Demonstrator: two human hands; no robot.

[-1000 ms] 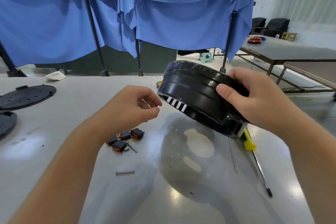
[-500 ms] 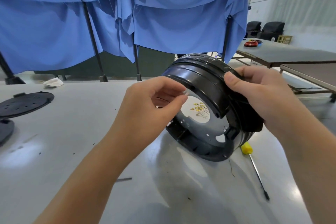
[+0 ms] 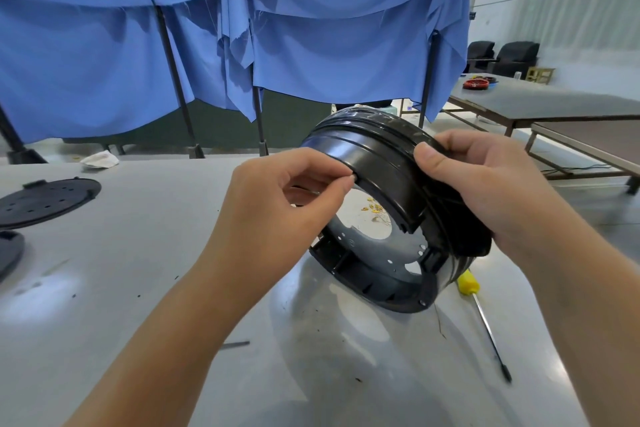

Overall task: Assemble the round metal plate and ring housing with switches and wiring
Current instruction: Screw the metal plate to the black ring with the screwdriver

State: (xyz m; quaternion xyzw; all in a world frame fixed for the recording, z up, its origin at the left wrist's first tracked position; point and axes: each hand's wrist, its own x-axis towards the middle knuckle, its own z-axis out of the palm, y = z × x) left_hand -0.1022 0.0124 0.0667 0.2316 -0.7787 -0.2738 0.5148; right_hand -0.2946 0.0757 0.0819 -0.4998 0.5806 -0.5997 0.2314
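Right hand [image 3: 485, 191]: grips the upper rim of the ring housing [image 3: 377, 163], tipped on edge on the grey table [image 3: 138, 253].
Left hand [image 3: 277, 204]: fingertips pinched together at the housing's near rim.
Metal plate [image 3: 374, 246]: inside the housing.
Screwdriver [image 3: 481, 315]: right of the housing.
Black disc [image 3: 48, 201]: far left of the housing.

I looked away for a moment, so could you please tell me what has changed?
The right hand tipped the black ring housing upright, showing the round metal plate. The left hand carried its small pin to the rim. The yellow-handled screwdriver stayed put.
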